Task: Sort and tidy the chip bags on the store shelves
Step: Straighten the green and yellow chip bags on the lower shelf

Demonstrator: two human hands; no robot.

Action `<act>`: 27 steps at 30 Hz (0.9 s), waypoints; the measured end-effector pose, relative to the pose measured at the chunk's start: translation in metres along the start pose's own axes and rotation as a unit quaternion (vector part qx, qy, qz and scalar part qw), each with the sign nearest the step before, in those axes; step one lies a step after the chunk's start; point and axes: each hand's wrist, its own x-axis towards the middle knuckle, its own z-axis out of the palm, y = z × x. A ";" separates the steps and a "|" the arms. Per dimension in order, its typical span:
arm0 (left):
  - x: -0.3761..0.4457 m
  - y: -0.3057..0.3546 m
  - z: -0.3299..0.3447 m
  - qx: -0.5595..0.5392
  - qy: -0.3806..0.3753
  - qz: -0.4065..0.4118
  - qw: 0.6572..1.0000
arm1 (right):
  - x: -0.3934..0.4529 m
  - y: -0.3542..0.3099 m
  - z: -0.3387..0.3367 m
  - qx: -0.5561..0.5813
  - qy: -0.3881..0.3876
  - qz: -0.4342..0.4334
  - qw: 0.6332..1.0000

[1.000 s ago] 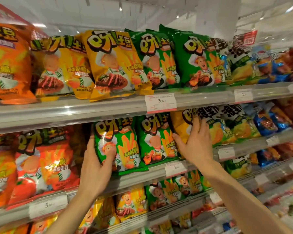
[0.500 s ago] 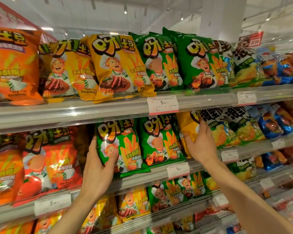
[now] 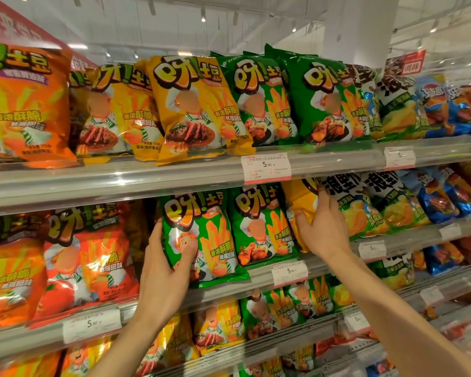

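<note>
Supermarket shelving of grey metal with clear plastic price rails fills our view, tier above tier under a white ceiling with spotlights. On the top shelf (image 3: 120, 183) stand glossy orange bags (image 3: 25, 104) at the far left, then yellow-orange bags (image 3: 191, 110), then dark green bags (image 3: 321, 102), with blue bags (image 3: 441, 107) further right. On the middle shelf (image 3: 419, 235) our left hand (image 3: 169, 270) grips a shiny green chip bag (image 3: 210, 235) by its left edge, the thumb pressed across the front over the printed picture and the fingers wrapped behind it; this bag stands upright at the shelf's front edge, its bottom seam overhanging the rail. Just beside it on the right stands a second green bag (image 3: 259, 224). Our right hand (image 3: 324, 227) is curled around a plain yellow chip bag (image 3: 299, 202), the fingers hooked over its right side and the thumb against its front, and that bag is wedged between the second green bag and a black-lettered green-and-yellow bag (image 3: 351, 210). Red-orange tomato-printed bags (image 3: 87, 262) fill the left of the middle shelf. White price tags (image 3: 267, 168) reading 5.90 are clipped to the rails. More yellow and green bags show on the shelf below.
</note>
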 end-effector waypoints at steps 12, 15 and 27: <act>-0.025 0.007 -0.003 -0.016 -0.007 0.020 1.000 | -0.013 -0.023 -0.011 -0.103 0.018 -0.021 0.994; -0.033 0.014 0.000 -0.031 -0.022 0.038 0.999 | -0.019 -0.023 -0.015 -0.101 0.016 -0.024 0.994; -0.045 0.035 0.037 -0.016 -0.079 0.069 0.994 | -0.042 0.003 -0.047 -0.115 0.027 0.000 0.993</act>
